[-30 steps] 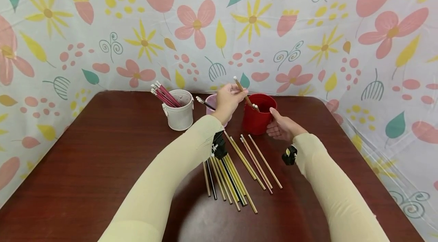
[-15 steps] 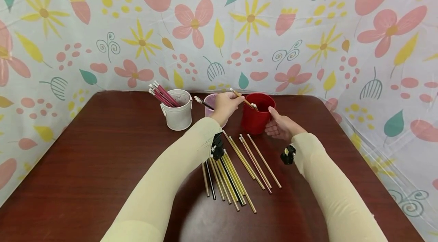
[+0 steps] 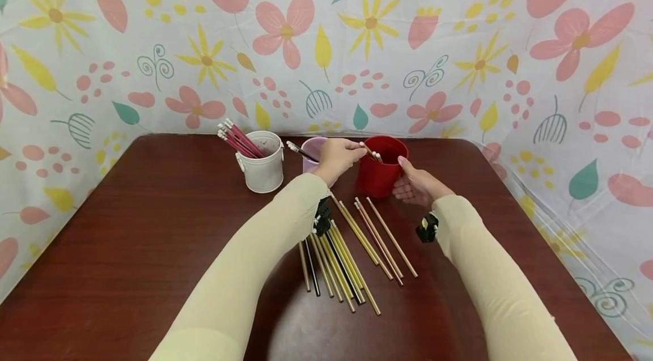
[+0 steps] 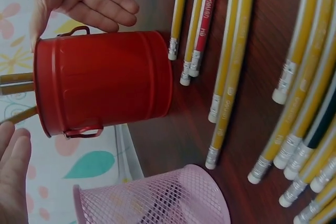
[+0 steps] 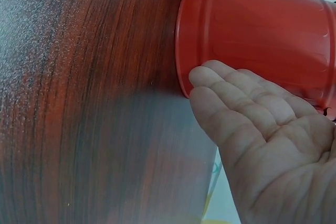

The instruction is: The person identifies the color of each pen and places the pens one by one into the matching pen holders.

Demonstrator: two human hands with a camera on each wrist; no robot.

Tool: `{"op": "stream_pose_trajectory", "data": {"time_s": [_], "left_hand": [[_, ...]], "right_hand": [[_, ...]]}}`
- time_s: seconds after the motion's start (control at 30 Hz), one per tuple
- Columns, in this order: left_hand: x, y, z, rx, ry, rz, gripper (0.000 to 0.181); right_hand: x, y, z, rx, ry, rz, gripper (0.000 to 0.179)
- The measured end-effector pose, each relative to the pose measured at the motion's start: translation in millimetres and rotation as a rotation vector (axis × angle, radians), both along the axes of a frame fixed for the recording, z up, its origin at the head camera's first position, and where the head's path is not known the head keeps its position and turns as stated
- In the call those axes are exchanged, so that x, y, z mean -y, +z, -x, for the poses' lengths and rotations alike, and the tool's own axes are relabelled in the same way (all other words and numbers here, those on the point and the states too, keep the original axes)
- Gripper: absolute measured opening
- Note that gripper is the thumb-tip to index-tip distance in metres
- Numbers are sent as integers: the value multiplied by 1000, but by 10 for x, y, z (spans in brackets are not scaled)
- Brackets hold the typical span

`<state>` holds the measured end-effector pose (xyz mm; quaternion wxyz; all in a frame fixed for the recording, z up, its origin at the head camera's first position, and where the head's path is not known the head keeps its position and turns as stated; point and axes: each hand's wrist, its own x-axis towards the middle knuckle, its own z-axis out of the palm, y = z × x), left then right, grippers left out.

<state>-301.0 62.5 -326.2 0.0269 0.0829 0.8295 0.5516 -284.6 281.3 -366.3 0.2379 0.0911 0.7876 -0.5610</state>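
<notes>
At the red bucket [image 3: 376,181], my left hand [image 3: 338,158] pinches a yellow pencil [image 4: 23,114] near its eraser end. That pencil leans over the rim into the bucket, beside two more pencils [image 4: 16,83]. My right hand [image 3: 419,184] is on the bucket's other side, thumb at the rim and fingers extended along the wall, as the right wrist view also shows. Behind my left wrist stands a pink mesh cup [image 3: 309,165] with black pencils [image 3: 301,151] in it. Several yellow pencils [image 3: 354,230] lie on the table in front, with a red one [image 4: 206,17] and dark ones among them.
A white bucket [image 3: 265,174] stands left of the pink cup and holds several dark pink pencils [image 3: 238,141]. The brown table [image 3: 153,225] ends at a flower-print cloth [image 3: 285,94] behind the containers.
My left hand has come down toward the red bucket, and its pencil has gone from steep to slanted and sits lower in the rim. My right hand keeps its place.
</notes>
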Motion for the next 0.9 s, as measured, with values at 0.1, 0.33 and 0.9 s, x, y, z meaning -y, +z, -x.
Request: {"op": "stream_pose_trajectory", "data": {"time_s": [0.1,0.33,0.9], "left_hand": [[86,-40,-1,40,-52,27,25],[395,-144,-15,205,-201,176,32],[1112,-807,58,464,-356,696,25]], "right_hand": [[23,-8,4,1,12,2,96],[18,-17,23,-10,41,3,99],[-24,-14,24,-17,51,-25,98]]}}
